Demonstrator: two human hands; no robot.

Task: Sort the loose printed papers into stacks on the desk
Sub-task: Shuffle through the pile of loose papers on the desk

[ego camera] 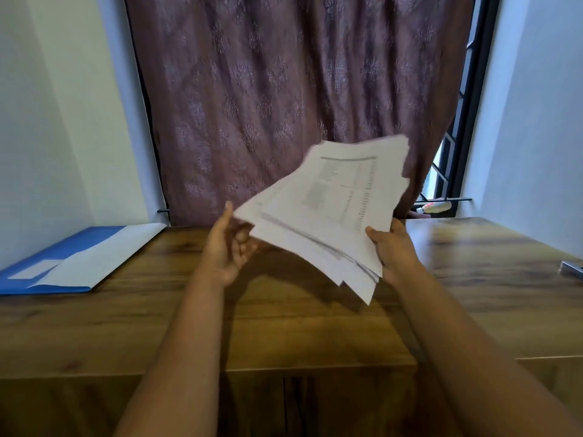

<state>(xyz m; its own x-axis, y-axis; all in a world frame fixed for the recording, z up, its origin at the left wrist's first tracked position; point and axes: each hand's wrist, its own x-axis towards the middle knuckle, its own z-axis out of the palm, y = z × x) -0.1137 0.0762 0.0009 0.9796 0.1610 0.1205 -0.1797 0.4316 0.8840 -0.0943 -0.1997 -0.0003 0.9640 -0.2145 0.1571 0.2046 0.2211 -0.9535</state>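
Early step, judging by no stacks yet: right hand fingers clamp the printed papers w/ thumb on top, above the tabletop. Left hand fingers loosely curled, empty, just beside the sheaf's near-left corner. Next: peel off top sheet.

Blue plastic folder with white sheet on it lies at brown wooden desk's far-left corner. Small grey metal object at right edge. Loose printed paper bundle above desk's middle, patterned mauve curtain behind.
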